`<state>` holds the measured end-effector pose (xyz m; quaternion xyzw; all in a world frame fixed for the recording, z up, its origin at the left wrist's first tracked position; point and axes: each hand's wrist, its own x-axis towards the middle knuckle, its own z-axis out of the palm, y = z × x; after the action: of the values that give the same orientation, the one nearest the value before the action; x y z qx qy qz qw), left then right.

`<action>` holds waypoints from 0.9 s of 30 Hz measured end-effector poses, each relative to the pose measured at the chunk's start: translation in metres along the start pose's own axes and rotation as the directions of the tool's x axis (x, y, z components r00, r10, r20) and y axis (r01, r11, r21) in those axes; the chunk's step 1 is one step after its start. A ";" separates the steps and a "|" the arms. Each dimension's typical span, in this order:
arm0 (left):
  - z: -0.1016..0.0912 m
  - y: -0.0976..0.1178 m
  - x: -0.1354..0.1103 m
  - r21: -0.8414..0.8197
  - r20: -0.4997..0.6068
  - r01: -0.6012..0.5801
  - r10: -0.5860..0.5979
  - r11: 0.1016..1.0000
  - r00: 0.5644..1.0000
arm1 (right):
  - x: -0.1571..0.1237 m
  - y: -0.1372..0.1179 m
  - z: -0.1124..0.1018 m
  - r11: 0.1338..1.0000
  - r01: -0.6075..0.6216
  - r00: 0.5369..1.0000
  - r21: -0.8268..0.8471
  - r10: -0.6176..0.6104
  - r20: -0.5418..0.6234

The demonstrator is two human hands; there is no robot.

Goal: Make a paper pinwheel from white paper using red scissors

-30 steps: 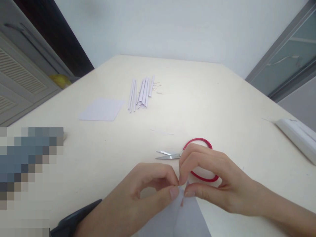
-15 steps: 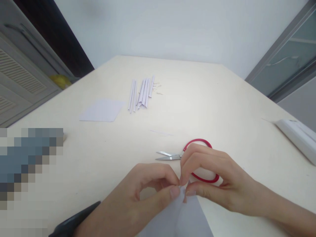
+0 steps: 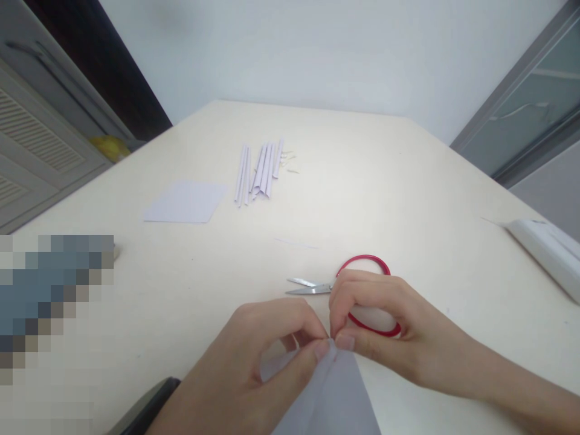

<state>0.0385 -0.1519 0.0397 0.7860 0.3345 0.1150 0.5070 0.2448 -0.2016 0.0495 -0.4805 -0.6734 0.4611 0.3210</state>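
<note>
Your left hand (image 3: 267, 350) and right hand (image 3: 385, 320) both pinch, with narrow fingertips, the top corner of the white paper sheet (image 3: 330, 399), which lies at the near table (image 3: 408, 181) edge. The red scissors (image 3: 348, 290) lie just behind your right hand.

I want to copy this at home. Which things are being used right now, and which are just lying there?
In use:
left hand
right hand
pale lilac paper sheet, pinched at its corner by both hands

Lying about:
red-handled metal scissors
rolled white paper sticks
flat lilac paper square
white box
cream table
</note>
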 end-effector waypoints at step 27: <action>0.003 -0.001 0.001 0.083 -0.025 -0.075 0.077 0.994 0.997 | -0.005 -0.005 0.004 0.989 -0.051 0.997 -0.136 0.058 0.050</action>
<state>0.0409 -0.1535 0.0373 0.8166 0.3159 0.1313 0.4649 0.2411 -0.2080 0.0533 -0.5068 -0.6980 0.4358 0.2567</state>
